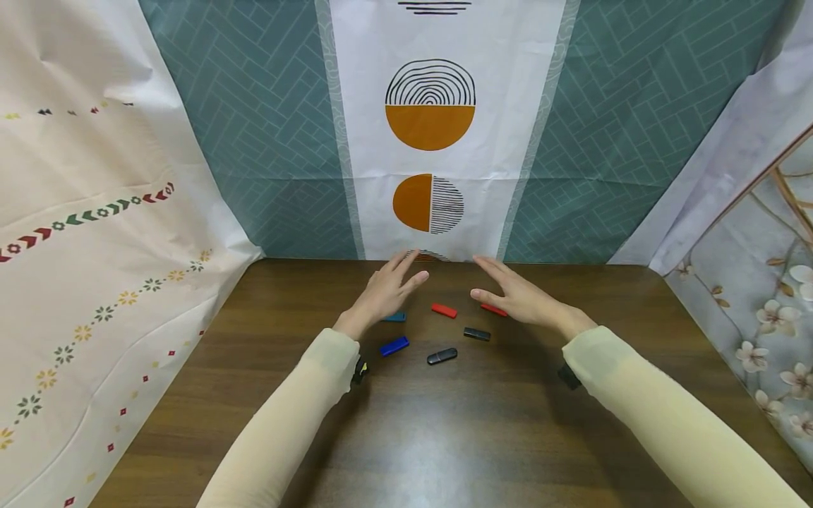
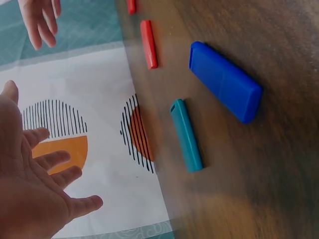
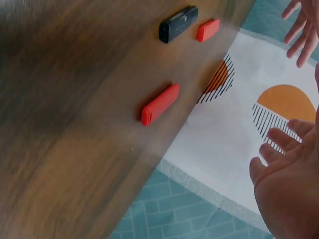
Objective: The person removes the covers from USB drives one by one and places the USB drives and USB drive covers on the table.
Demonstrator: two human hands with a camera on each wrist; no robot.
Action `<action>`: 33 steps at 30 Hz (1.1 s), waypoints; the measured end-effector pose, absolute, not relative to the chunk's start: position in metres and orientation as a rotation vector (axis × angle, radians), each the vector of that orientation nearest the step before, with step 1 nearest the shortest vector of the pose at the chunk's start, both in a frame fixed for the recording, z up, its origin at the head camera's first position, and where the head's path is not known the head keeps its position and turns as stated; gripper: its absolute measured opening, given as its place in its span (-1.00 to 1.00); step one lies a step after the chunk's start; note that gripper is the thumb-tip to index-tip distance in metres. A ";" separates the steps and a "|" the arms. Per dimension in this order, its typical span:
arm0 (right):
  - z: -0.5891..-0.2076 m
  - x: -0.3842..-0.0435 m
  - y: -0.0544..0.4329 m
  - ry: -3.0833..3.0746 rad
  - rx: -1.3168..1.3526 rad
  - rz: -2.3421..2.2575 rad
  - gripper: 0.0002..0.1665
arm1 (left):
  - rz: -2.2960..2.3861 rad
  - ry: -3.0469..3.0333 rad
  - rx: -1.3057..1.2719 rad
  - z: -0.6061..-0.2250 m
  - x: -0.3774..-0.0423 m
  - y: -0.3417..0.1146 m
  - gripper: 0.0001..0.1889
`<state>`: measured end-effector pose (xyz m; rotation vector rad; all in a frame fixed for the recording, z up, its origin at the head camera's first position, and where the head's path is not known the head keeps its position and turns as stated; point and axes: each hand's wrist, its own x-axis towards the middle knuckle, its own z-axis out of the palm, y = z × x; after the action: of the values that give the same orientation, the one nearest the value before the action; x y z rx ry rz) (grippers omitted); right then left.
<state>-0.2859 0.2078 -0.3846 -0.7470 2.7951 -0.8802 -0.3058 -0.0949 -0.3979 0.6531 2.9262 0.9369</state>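
Several small USB flash drives lie apart on the brown table. My left hand (image 1: 383, 291) hovers over the left of the group with fingers spread, holding nothing; it partly covers a teal flash drive (image 1: 395, 317). A blue flash drive (image 1: 394, 346) lies nearer to me, beside that wrist. Opposite it, my right hand (image 1: 522, 296) is raised with fingers extended and also holds nothing. Just under its thumb shows a red flash drive (image 1: 493, 310). Between the hands are another red flash drive (image 1: 444, 310), a black flash drive (image 1: 477, 334) and a dark capsule-shaped flash drive (image 1: 442, 356).
The wooden table (image 1: 444, 437) ends at the back against a teal and white cloth (image 1: 279, 176) with orange half circles. Patterned white fabric (image 1: 95, 247) hangs at the left, and a floral cloth (image 1: 762, 317) borders the right.
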 end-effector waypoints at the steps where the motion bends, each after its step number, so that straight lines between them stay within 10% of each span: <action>1: -0.385 -0.285 0.207 2.790 -0.747 -0.895 0.00 | 0.948 2.921 0.653 -0.399 -0.305 -0.095 -0.27; 33: -0.403 -0.258 0.192 2.621 -0.814 -1.176 -0.12 | 1.120 2.739 0.724 -0.396 -0.264 -0.088 -0.28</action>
<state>-0.2580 0.1920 -0.4035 -0.8140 2.6209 -1.1760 -0.2640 -0.0876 -0.3955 0.7241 2.7392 1.1202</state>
